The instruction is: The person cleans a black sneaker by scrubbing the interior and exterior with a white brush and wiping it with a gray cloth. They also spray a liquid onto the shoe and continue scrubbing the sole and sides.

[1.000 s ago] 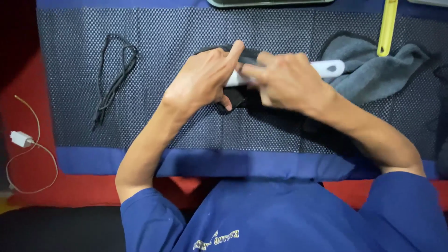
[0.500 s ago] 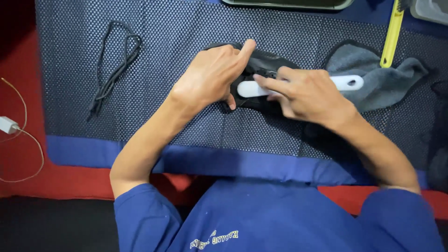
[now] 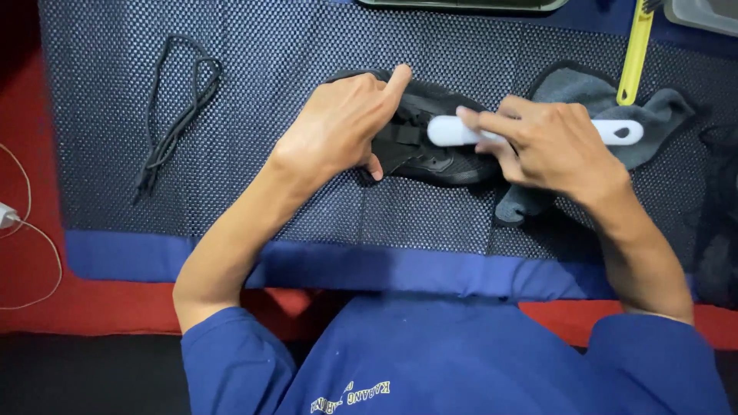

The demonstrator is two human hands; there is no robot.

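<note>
Under both hands (image 3: 338, 127), black shoe (image 3: 430, 150)

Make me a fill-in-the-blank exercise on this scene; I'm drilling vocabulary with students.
1. The left hand steadies a black ____ on the mesh mat.
2. The right hand holds a brush with a ____ handle.
3. The loose black laces lie to the ____ of the left hand.
4. The cloth under the brush is ____.

Missing words: shoe; white; left; grey

Black shoe (image 3: 430, 150) heel end hidden under left hand (image 3: 342, 127). White brush (image 3: 530, 132) middle covered by right hand (image 3: 550, 146); bristles unseen. Yellow tool (image 3: 635, 54), grey tray (image 3: 703, 14) cut by top edge.
</note>
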